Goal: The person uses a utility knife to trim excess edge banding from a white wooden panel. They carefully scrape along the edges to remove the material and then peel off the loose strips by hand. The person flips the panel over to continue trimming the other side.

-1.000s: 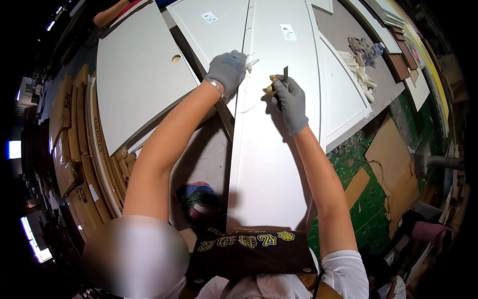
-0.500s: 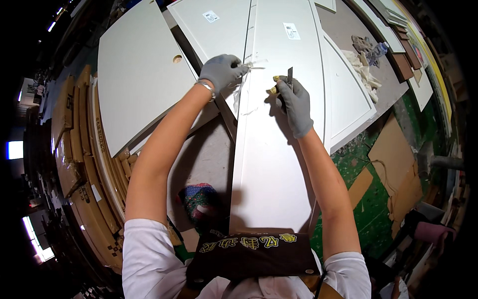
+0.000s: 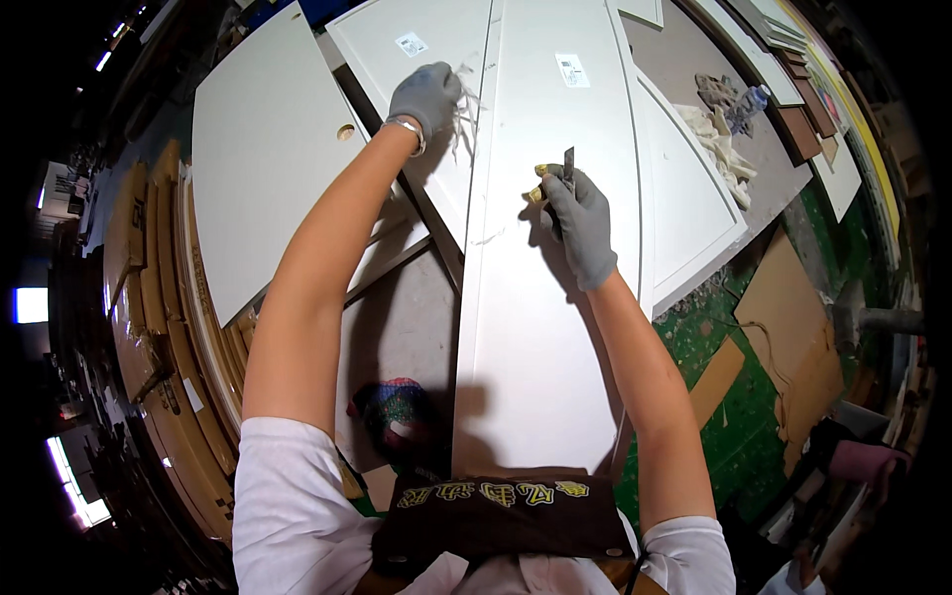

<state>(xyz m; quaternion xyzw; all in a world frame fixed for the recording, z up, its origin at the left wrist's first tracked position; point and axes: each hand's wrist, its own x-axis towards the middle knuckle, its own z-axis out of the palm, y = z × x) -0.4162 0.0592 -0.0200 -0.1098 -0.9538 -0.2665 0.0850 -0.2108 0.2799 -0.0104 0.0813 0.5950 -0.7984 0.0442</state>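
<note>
Both my hands wear grey work gloves. My left hand (image 3: 426,97) is closed on thin white strips (image 3: 463,117), which dangle from it over a white panel (image 3: 402,20) at the far left. In my right hand (image 3: 583,220) is a utility knife (image 3: 568,171), its flat blade pointing away from me. Yellow patches show on that glove's fingertips. Beneath the knife lies a long white panel (image 3: 540,377) with a raised edge and a paper label (image 3: 572,70) near its far end. A loose scrap of strip rests on this panel.
Left of me lies another white board (image 3: 268,159) with a round hole. Flat cardboard packs (image 3: 159,327) stand farther left. To the right are a further white panel (image 3: 684,198), a white cloth (image 3: 719,149), a clear bottle (image 3: 749,104) and cardboard (image 3: 783,307) on green floor.
My left hand has moved away from me and a little left, carrying the strips off the long panel's edge. My right hand with the knife has shifted slightly toward me.
</note>
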